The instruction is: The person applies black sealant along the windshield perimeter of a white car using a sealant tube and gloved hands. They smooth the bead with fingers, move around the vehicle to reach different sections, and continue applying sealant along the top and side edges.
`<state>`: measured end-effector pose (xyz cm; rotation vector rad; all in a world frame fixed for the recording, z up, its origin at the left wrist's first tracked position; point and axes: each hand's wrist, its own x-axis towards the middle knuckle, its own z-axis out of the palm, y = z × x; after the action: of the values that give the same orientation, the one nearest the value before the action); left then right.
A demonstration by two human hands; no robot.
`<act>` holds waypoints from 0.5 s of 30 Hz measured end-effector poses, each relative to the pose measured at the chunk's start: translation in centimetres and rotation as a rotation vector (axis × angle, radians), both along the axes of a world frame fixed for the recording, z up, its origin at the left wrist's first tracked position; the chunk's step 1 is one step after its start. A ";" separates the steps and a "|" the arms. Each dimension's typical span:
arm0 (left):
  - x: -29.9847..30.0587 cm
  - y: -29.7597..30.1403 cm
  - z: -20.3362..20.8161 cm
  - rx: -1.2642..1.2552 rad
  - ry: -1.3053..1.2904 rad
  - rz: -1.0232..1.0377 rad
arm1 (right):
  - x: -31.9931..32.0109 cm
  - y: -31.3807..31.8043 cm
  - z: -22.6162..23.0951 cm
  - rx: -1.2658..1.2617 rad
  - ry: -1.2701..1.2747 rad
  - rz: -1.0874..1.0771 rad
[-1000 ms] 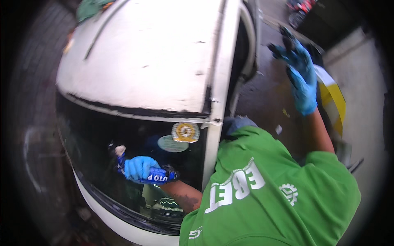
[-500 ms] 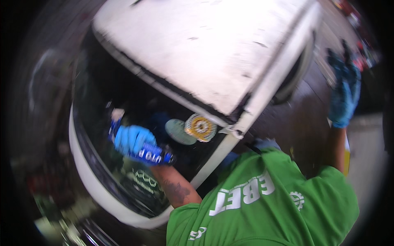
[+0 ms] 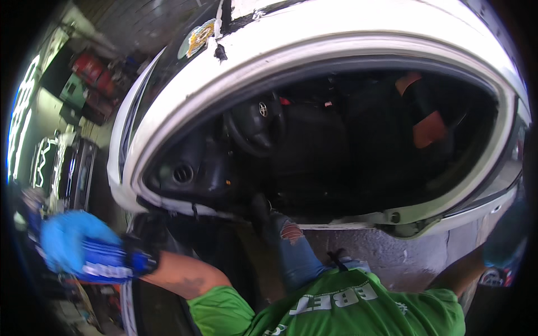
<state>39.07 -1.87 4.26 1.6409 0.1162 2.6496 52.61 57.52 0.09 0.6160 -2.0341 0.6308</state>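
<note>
My left hand [image 3: 73,238], in a blue glove, is out at the left, its fingers wrapped round a blue cylinder [image 3: 106,260] with pale lettering and a black end. What kind of thing the cylinder is, I cannot make out. At the right rim my gloved right hand [image 3: 507,238] hangs low beside the rear of the car; shadow and the picture's edge hide its fingers. Before me is a white car [image 3: 185,101] with its side doorway open. Inside show a steering wheel [image 3: 258,126] and dark seats. My leg in torn jeans [image 3: 297,255] reaches to the sill.
Around the doorway runs a pale frame [image 3: 358,47]. A round patterned sticker [image 3: 200,38] sits on the windscreen. Another vehicle [image 3: 70,168] stands at the left, with red equipment [image 3: 89,70] behind it. Grey concrete floor [image 3: 386,252] lies beside the sill.
My view has turned from the windscreen and roof to the open doorway. The left hand, still round the blue cylinder, has moved left and down off the windscreen. My right hand has dropped from its raised position.
</note>
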 end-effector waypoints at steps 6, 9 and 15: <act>20.7 6.4 -12.6 -0.243 -0.527 0.379 | 5.9 -2.9 -4.9 -0.496 -0.307 0.549; 27.1 9.1 -17.3 -0.422 -0.809 0.519 | 7.2 -6.4 -8.6 -0.716 -0.491 0.756; 33.3 10.9 -20.5 -0.320 -0.976 0.713 | 5.4 -13.5 -15.3 -0.756 -0.618 0.916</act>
<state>72.37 9.08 -16.20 0.0869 1.1672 3.2991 58.03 44.02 -15.22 0.9330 -1.7115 2.2203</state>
